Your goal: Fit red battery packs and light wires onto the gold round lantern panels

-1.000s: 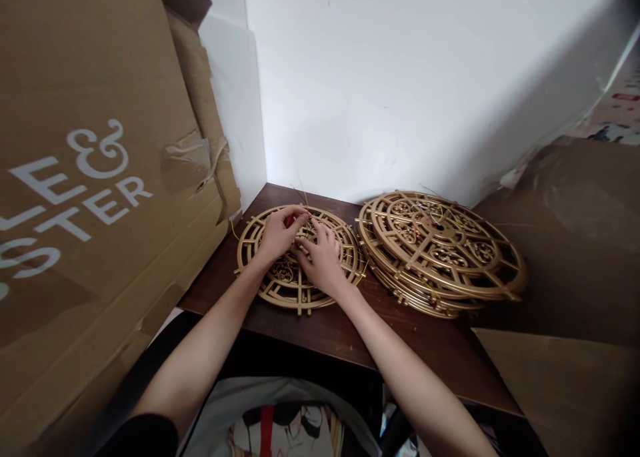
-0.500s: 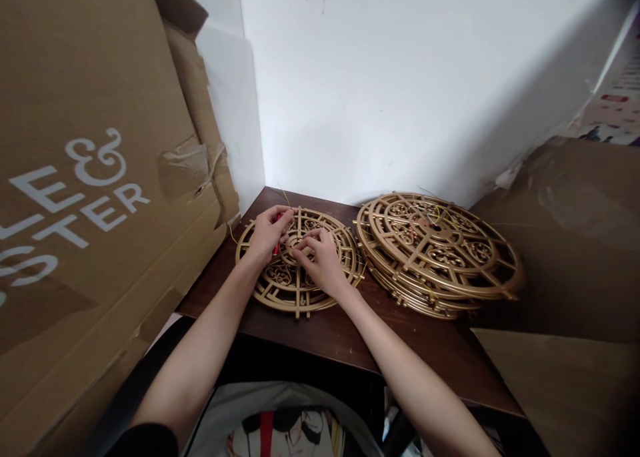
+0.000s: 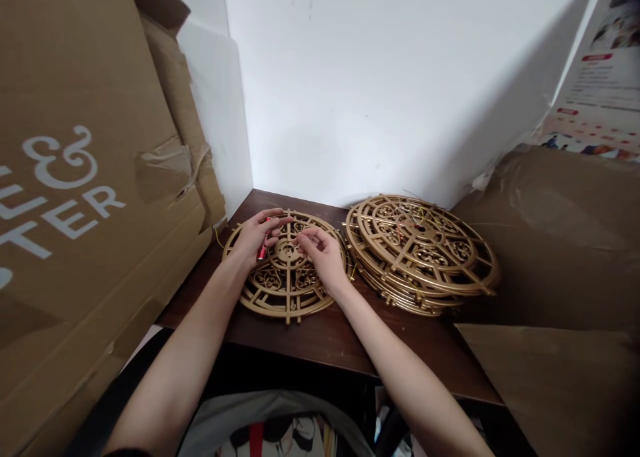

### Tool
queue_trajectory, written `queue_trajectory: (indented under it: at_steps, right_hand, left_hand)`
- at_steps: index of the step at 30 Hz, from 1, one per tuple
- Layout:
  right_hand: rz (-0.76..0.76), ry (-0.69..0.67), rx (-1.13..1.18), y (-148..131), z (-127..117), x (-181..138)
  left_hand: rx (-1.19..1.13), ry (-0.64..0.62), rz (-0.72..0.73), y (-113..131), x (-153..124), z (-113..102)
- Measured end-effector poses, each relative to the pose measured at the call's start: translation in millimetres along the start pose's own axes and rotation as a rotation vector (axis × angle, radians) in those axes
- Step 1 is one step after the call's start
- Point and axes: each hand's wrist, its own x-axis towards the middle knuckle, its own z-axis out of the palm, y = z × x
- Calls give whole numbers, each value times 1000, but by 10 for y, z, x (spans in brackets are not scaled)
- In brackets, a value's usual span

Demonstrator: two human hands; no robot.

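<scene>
A round gold openwork disc (image 3: 289, 290) with scrollwork and spokes lies flat on the dark wooden table. My left hand (image 3: 255, 238) is over its left side, closed around a slim red tool (image 3: 262, 249). The tool's kind cannot be told; the forefinger stretches out toward the hub. Across from it, my right hand (image 3: 323, 251) has thumb and forefinger pinched together beside the hub, and whatever is between them is too small to make out. Thin yellow wire ends (image 3: 353, 270) stick out at the disc's right edge.
A stack of similar gold discs (image 3: 425, 243) stands on the right of the table (image 3: 320, 340). Large cardboard boxes flank it, one at left (image 3: 100, 263) and one at right (image 3: 560, 243). A white wall (image 3: 360, 90) rises behind. Below the table edge sits an open grey bag (image 3: 227, 410).
My left hand has drawn back slightly from the hub, its fingers loosening and the red tool tilting. My right hand stays pinched near the hub. The whole view has shifted a little.
</scene>
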Motion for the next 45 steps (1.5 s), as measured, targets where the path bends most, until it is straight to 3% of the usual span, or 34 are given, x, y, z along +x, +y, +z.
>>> queue_trajectory:
  at_steps: [12, 16, 33, 42, 45]
  right_hand:
    - [43, 140, 49, 23, -20, 19]
    - [50, 150, 49, 32, -29, 20]
    - [126, 137, 216, 49, -29, 17]
    - [211, 249, 359, 42, -47, 30]
    - [225, 203, 346, 46, -41, 26]
  left_hand:
    - [245, -315, 88, -84, -62, 25]
    - [364, -360, 97, -82, -88, 39]
    - [436, -305, 175, -71, -124, 77]
    - [481, -276, 223, -108, -103, 68]
    - [497, -262, 238, -115, -102, 62]
